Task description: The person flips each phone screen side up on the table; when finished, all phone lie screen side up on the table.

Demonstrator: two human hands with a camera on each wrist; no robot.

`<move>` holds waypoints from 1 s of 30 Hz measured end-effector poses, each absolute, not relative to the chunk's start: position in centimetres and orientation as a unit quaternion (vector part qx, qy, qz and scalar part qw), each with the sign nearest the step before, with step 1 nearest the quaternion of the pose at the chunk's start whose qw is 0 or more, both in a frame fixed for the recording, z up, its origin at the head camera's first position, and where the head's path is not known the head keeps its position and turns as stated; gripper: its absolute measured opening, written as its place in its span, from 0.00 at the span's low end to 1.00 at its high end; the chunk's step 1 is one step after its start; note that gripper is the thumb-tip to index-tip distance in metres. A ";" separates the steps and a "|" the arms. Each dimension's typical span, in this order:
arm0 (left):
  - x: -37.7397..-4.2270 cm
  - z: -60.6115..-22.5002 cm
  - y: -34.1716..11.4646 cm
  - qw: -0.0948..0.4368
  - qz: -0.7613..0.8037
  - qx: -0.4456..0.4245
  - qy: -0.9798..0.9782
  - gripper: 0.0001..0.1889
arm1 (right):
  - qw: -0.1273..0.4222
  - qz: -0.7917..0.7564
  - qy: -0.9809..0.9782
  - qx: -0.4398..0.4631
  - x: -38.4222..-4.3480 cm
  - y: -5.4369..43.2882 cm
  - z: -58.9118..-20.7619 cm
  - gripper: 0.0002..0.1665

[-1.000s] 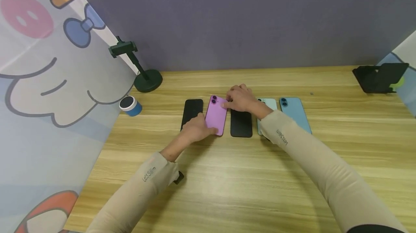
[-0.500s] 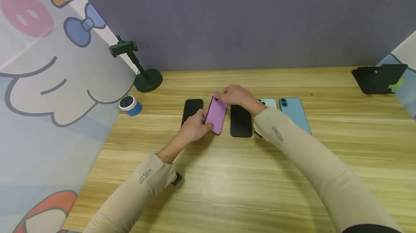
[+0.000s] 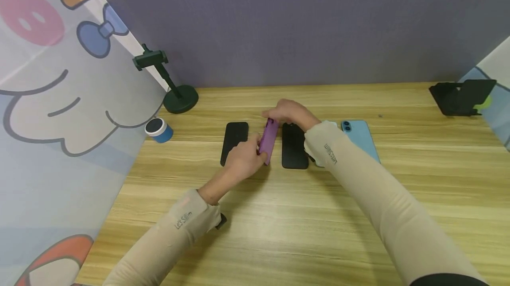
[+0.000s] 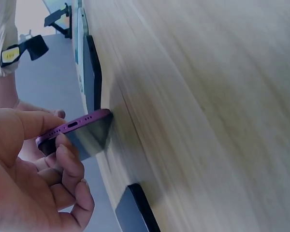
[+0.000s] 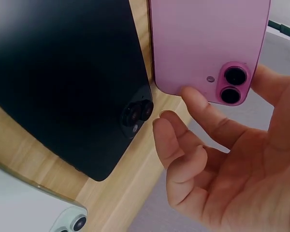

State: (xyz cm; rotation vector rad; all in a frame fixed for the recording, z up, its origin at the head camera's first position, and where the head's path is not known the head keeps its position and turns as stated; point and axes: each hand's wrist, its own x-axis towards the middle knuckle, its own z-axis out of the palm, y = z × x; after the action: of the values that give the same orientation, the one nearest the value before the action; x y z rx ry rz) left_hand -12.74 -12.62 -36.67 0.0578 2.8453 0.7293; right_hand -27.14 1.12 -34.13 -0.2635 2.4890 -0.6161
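Note:
A pink-purple smartphone (image 3: 269, 137) is tipped up on its long edge between both hands. My left hand (image 3: 243, 157) pinches its lower end; in the left wrist view the thumb lies along the purple edge (image 4: 75, 124) with the charging port, fingers under the dark screen. At the camera end my right hand (image 3: 290, 112) grips it, and the right wrist view shows the twin lenses (image 5: 232, 83) between thumb and fingers. A black phone (image 3: 234, 139) lies left of it. Another black phone (image 3: 295, 151) lies right, back up, its cameras (image 5: 137, 113) close to my right fingers.
Further right are a pale green phone (image 5: 29, 205), mostly under the right sleeve in the head view, and a light blue phone (image 3: 361, 137). A dark green stand (image 3: 180, 99) and a blue-white jar (image 3: 159, 130) stand at left, a black stand (image 3: 462, 96) at far right.
The pink-purple phone has gone from lying flat to standing tilted on its long edge. My right hand has shifted left to its camera end, and my left hand now pinches the lower end.

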 end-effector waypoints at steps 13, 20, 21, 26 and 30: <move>-12.4 -36.7 -11.5 0.112 0.242 0.046 0.963 0.15 | 0.286 -0.340 0.891 -0.087 -26.7 2.9 -34.7 0.17; -12.4 -37.4 -10.9 0.115 0.217 0.050 0.968 0.23 | 0.291 -0.423 0.854 -0.080 -26.4 3.3 -34.4 0.13; -12.4 -37.4 -10.9 0.114 0.218 0.049 0.968 0.23 | 0.292 -0.433 0.849 -0.079 -26.3 3.3 -34.3 0.12; -12.6 -37.4 -12.3 0.124 0.264 0.033 0.956 0.27 | 0.297 -0.461 0.831 -0.091 -26.4 3.8 -34.1 0.15; -13.5 -37.4 -14.4 0.129 0.306 0.003 0.943 0.31 | 0.304 -0.458 0.828 -0.108 -26.4 4.2 -33.7 0.12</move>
State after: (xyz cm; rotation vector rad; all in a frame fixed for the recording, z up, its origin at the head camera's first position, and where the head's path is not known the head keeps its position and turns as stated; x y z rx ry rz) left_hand -13.47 -14.42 -37.40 0.0097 2.7435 0.8885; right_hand -26.39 4.23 -33.71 -0.2855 2.1938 -1.2144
